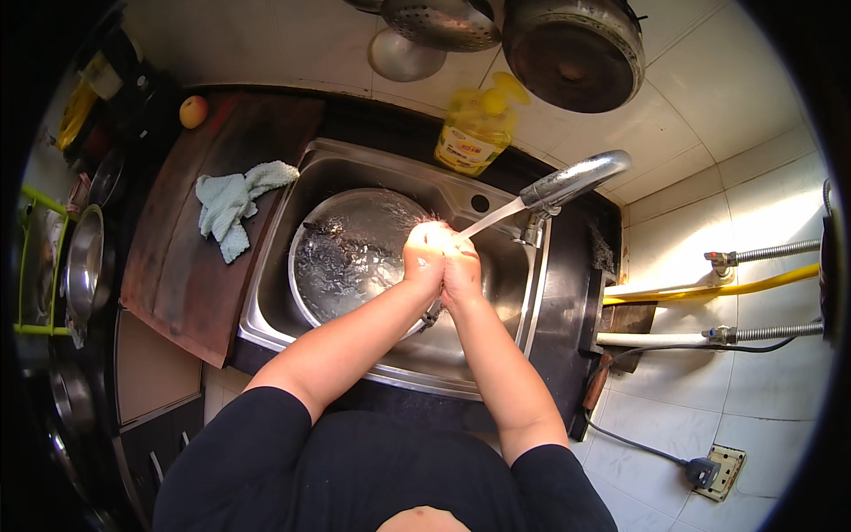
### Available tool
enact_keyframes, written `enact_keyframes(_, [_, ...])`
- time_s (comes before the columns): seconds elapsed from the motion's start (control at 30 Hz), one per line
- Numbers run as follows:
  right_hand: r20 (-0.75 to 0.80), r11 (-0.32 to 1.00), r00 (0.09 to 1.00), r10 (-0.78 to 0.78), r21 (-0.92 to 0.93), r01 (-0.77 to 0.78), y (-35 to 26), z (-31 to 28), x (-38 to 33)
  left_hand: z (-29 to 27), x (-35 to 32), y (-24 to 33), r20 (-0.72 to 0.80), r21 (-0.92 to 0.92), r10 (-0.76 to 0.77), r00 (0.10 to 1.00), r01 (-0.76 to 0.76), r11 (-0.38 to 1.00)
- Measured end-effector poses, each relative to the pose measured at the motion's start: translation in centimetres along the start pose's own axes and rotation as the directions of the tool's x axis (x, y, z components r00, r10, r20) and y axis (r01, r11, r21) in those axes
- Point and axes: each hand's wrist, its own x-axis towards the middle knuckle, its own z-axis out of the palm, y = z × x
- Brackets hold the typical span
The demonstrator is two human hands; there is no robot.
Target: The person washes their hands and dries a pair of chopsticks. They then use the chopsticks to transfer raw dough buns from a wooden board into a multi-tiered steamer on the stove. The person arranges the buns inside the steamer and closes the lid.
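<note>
Both my hands are pressed together under the running tap [576, 179], above the right rim of a round metal basin [300, 293] of rippling water. My left hand [425, 251] is curled in against my right hand [461, 266], and the fingers of both look closed. Bright glare and water hide the fingertips, so anything held between the palms cannot be made out. Water from the spout strikes the top of the hands. The basin sits inside a stainless steel sink [507, 301].
A yellow pump bottle [474, 129] stands behind the sink. On the left, a pale green cloth [232, 206] and an apple [193, 112] lie on a brown wooden board [168, 257]. A blackened pan [574, 55] hangs above. Hoses [771, 254] and a plugged socket [722, 470] are at right.
</note>
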Motion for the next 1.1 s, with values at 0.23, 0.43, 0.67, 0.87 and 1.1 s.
enact_keyframes(0.23, [-0.189, 0.873, 0.965, -0.184, -0.482, 0.072, -3.9, -6.5, 3.0, -7.1, 4.9, 3.4, 0.071, 0.429, 0.257, 0.964, -0.263, 0.865])
enact_keyframes(0.43, [-0.098, 0.822, 0.957, -0.275, -0.540, 0.181, -5.0, -7.0, 4.9, -16.8, 8.7, 10.7, 0.188, 0.929, 0.645, 0.740, -0.348, 0.129])
enact_keyframes(0.67, [-0.041, 0.780, 0.956, -0.291, -0.588, 0.212, -0.6, -8.3, 1.8, -24.7, 9.2, 16.2, -0.273, 0.928, 0.487, 0.830, 0.360, -0.094])
enact_keyframes(0.87, [0.144, 0.915, 0.976, 0.161, -0.391, -0.094, 3.3, -2.1, -4.7, -20.4, 3.5, 12.3, 0.084, 0.873, 0.578, 0.812, -0.340, 0.351])
enact_keyframes(1.1, [0.262, 0.839, 0.880, 0.397, 0.286, -0.464, 4.4, 2.1, -8.5, -10.2, -10.9, 5.1, 0.353, 0.621, 0.155, 0.923, -0.355, 0.699])
